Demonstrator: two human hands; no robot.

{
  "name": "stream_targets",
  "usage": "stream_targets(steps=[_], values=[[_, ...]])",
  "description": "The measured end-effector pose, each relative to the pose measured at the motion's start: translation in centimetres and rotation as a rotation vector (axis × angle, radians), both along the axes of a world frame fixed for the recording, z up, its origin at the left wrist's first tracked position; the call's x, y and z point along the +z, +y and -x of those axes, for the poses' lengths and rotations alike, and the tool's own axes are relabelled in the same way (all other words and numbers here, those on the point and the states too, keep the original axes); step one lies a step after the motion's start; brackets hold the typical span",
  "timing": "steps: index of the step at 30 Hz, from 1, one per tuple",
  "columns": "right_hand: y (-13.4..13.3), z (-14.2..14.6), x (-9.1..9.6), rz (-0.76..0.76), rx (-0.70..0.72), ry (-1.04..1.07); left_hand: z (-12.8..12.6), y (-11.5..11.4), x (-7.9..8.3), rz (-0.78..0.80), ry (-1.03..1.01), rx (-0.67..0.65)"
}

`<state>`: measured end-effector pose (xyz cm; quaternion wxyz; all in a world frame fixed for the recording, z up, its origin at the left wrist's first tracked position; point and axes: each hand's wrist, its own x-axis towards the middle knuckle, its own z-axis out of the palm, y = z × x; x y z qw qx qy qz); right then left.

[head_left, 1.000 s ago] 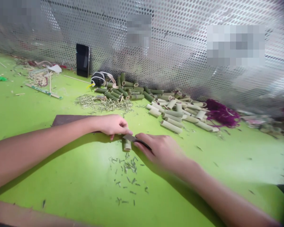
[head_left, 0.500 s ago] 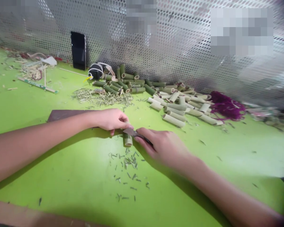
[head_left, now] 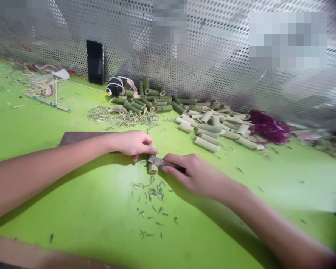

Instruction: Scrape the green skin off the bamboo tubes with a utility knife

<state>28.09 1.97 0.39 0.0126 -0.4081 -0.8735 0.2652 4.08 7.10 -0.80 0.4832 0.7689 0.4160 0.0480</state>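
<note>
In from bench's (head_left: 100,216) near edge, our left hand (head_left: 136,143) pinches bamboo tube (head_left: 153,169), likely steadying it, right hand (head_left: 197,172) gripping knife (head_left: 156,161).

One left hand (head_left: 136,143) and one right hand (head_left: 197,173) show at the centre of the frame, with one knife (head_left: 174,166) and one bamboo tube (head_left: 153,169). Upper left holds one phone (head_left: 95,62); centre right, one purple string bundle (head_left: 270,127). Piled tubes (head_left: 206,144), upper centre to right, number dozens, overlapping too much for exact counting; dark shavings (head_left: 156,193), lower centre, also run to dozens.
</note>
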Motion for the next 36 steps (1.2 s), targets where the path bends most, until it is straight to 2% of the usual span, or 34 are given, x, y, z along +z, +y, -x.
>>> stream_targets(steps=[2,4,10,13,16,22,30,33,36], values=[[-0.1,-0.8,0.1,0.052,0.045,0.009,0.0,0.0,0.2,0.008,0.005,-0.001],[-0.2,-1.4,0.1,0.037,0.065,0.013,0.0,0.0,0.2,0.015,0.016,-0.001],[-0.5,-0.3,-0.4,-0.283,0.002,-0.071,0.3,0.2,-0.1,-0.006,0.004,-0.055],[-0.6,0.7,-0.5,-0.359,0.028,-0.083,0.4,0.2,-0.2,-0.009,0.01,-0.057],[-0.7,1.0,-0.4,-0.311,0.02,-0.068,0.4,0.2,-0.3,-0.004,0.001,-0.054],[0.0,0.3,0.3,-0.005,0.009,-0.021,0.3,0.3,-0.5,0.025,-0.04,-0.056],[0.5,-1.0,1.3,0.234,0.137,-0.002,0.3,0.2,-0.1,0.025,-0.014,-0.073],[0.0,-1.2,1.2,0.187,0.141,-0.009,0.3,0.2,-0.2,0.041,-0.021,-0.08],[-0.4,-0.9,0.5,-0.023,0.05,-0.018,0.4,0.3,-0.4,0.033,-0.024,-0.088]])
